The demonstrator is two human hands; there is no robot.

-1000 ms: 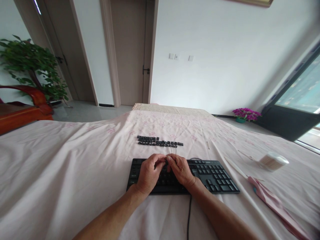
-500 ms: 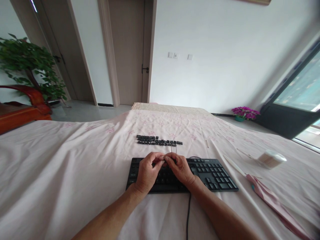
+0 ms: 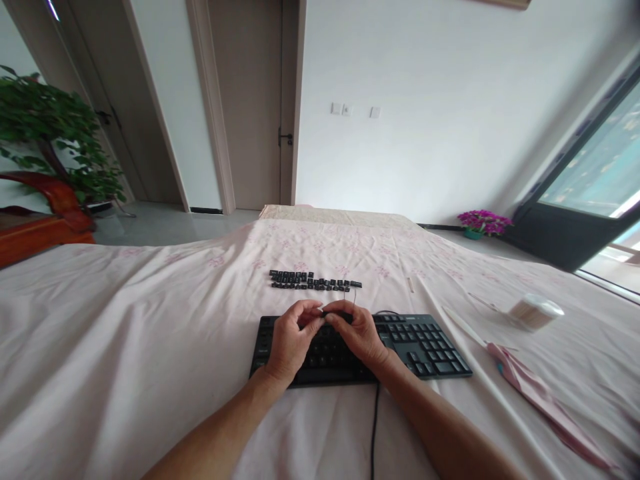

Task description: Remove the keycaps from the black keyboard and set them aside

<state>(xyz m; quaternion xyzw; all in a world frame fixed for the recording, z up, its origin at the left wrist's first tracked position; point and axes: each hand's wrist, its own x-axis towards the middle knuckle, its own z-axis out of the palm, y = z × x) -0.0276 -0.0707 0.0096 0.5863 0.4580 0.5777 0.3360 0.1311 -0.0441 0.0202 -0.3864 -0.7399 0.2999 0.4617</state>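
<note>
A small black key [image 3: 332, 314] is pinched between the fingertips of the left hand [image 3: 290, 341] and the right hand [image 3: 360, 337], whose fingers are curled together. It is held just over the keyboard [image 3: 430, 345] at lower centre. Loose keys [image 3: 313, 281] are laid in rows on the sheet [image 3: 125, 320] just behind.

Your left hand [image 3: 290, 340] and right hand [image 3: 361, 337] sit close together in front of you, knuckles up, with the fingertips meeting in the middle. Both have the fingers curled in and the thumb and forefinger pinched. Your wrists are bent slightly back. Your bare forearms [image 3: 220, 437] run in from the bottom edge, converging toward the hands.
</note>
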